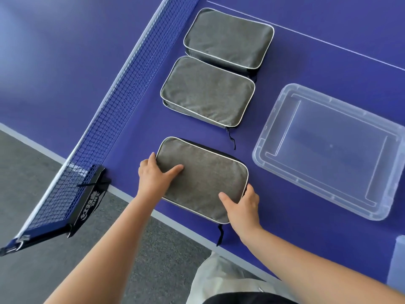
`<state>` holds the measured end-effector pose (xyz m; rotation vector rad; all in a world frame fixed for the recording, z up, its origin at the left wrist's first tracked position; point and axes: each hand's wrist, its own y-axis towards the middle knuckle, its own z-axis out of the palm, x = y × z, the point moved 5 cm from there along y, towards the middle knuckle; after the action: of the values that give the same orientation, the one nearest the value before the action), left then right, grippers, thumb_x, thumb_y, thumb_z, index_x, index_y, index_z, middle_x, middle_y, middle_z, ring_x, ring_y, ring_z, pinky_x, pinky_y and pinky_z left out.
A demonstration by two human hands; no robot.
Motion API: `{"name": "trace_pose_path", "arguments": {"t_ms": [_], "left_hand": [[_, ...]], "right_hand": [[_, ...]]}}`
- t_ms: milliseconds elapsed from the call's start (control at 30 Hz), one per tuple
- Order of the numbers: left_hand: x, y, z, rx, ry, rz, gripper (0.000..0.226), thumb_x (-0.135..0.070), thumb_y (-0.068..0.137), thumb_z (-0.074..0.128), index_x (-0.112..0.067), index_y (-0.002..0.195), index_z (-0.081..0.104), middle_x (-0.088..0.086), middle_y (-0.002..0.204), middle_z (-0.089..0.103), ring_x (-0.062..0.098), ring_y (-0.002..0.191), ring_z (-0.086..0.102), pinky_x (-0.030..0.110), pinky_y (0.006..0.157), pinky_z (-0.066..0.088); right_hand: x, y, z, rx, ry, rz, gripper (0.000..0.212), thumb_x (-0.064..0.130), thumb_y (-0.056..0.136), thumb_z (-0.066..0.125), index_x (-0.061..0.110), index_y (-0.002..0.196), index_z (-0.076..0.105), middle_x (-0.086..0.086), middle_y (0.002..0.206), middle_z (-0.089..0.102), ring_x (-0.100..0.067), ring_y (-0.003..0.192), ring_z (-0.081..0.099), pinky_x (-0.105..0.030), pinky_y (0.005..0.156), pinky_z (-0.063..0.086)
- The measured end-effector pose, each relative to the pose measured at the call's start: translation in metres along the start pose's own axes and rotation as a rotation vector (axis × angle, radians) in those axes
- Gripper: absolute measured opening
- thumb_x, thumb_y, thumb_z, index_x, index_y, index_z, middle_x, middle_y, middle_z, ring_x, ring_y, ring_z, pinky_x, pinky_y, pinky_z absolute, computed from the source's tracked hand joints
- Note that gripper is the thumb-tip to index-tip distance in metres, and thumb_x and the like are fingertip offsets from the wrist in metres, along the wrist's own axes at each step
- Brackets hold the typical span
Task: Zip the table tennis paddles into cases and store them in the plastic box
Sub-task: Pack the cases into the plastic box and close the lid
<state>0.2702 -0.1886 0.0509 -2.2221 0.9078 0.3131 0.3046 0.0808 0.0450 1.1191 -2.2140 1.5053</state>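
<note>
Three grey fabric paddle cases with pale piping lie in a row on the blue table tennis table (285, 216). The near case (203, 178) is closed, its black zip pull hanging off the front edge. My left hand (153, 176) grips its left end, thumb on top. My right hand (241, 207) grips its front right corner. The middle case (208, 91) and the far case (228, 38) lie flat, touching each other. A clear plastic box (265, 150) stands empty to the right of the cases. No paddle is visible.
The blue net (122, 88) runs along the left of the cases, its black clamp post (92, 194) at the table's edge. A pale blue object (396, 260) shows at the right border. Grey carpet lies below the table edge.
</note>
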Motion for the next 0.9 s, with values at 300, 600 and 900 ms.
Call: {"name": "trace_pose_path", "arguments": {"t_ms": [300, 600, 900], "left_hand": [[0.004, 0.003, 0.000, -0.032, -0.071, -0.039, 0.087, -0.062, 0.064, 0.081, -0.022, 0.134, 0.047, 0.001, 0.127, 0.048, 0.022, 0.126, 0.043, 0.044, 0.101, 0.045], [0.000, -0.019, 0.014, -0.043, -0.129, -0.037, 0.080, -0.064, 0.059, 0.082, -0.024, 0.119, 0.048, -0.003, 0.115, 0.054, 0.022, 0.114, 0.053, 0.046, 0.090, 0.052], [-0.043, -0.074, 0.041, 0.008, -0.177, 0.020, 0.069, -0.055, 0.068, 0.082, -0.025, 0.119, 0.045, -0.010, 0.103, 0.054, 0.017, 0.101, 0.057, 0.033, 0.077, 0.050]], "right_hand": [[0.001, 0.002, 0.004, -0.020, 0.031, 0.010, 0.089, 0.047, 0.080, 0.074, 0.017, 0.148, 0.026, -0.004, 0.136, 0.037, -0.025, 0.121, 0.048, -0.045, 0.100, 0.047], [-0.012, 0.003, -0.023, -0.049, 0.072, -0.012, 0.087, 0.056, 0.073, 0.073, 0.027, 0.143, 0.031, 0.002, 0.129, 0.046, -0.023, 0.120, 0.049, -0.048, 0.097, 0.050], [-0.037, -0.016, -0.091, -0.118, 0.128, -0.041, 0.081, 0.056, 0.075, 0.072, 0.034, 0.143, 0.033, 0.011, 0.121, 0.044, -0.017, 0.122, 0.046, -0.045, 0.100, 0.048]]}}
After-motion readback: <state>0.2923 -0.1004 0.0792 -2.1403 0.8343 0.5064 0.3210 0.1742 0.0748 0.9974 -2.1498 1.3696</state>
